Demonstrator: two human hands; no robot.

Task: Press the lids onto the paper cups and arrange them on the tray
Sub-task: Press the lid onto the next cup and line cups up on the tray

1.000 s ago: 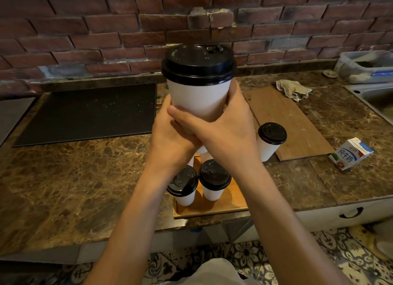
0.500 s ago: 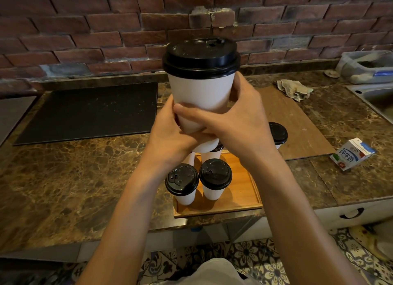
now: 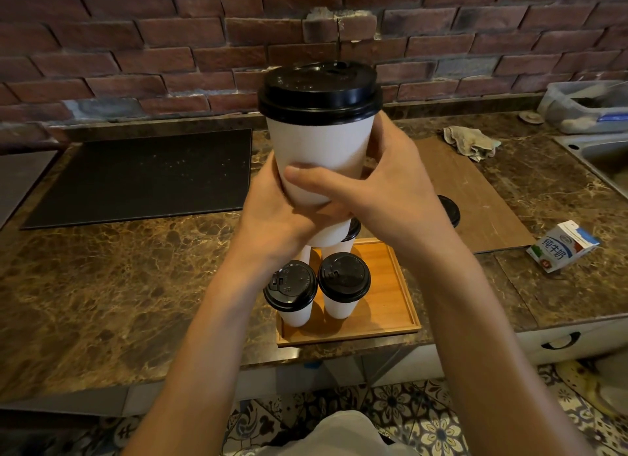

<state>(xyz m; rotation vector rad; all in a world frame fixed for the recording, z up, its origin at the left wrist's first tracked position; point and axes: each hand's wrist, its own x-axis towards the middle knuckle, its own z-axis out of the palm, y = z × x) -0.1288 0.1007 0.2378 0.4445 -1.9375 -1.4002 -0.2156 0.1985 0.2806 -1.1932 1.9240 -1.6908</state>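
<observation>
I hold a white paper cup (image 3: 317, 149) with a black lid (image 3: 319, 90) upright, high above the counter. My left hand (image 3: 275, 204) wraps its lower part from the left, and my right hand (image 3: 380, 187) grips it from the right with the thumb across the front. Below, a wooden tray (image 3: 390, 299) carries two lidded cups at its near left, one cup (image 3: 290, 290) beside the other cup (image 3: 343, 282). More cups stand behind them, mostly hidden by my hands. Another lidded cup (image 3: 449, 210) peeks out on the brown board, right of my right wrist.
A brown board (image 3: 475, 197) lies right of the tray with a rag (image 3: 470, 143) at its far end. A milk carton (image 3: 562, 246) lies on the marble counter at right, a sink (image 3: 601, 156) and plastic tub (image 3: 584, 105) beyond. A black mat (image 3: 136, 177) lies at left.
The cup in my hands has stayed raised and come slightly closer to the camera. The view shifted a little, so my right arm now hides most of the cup on the board.
</observation>
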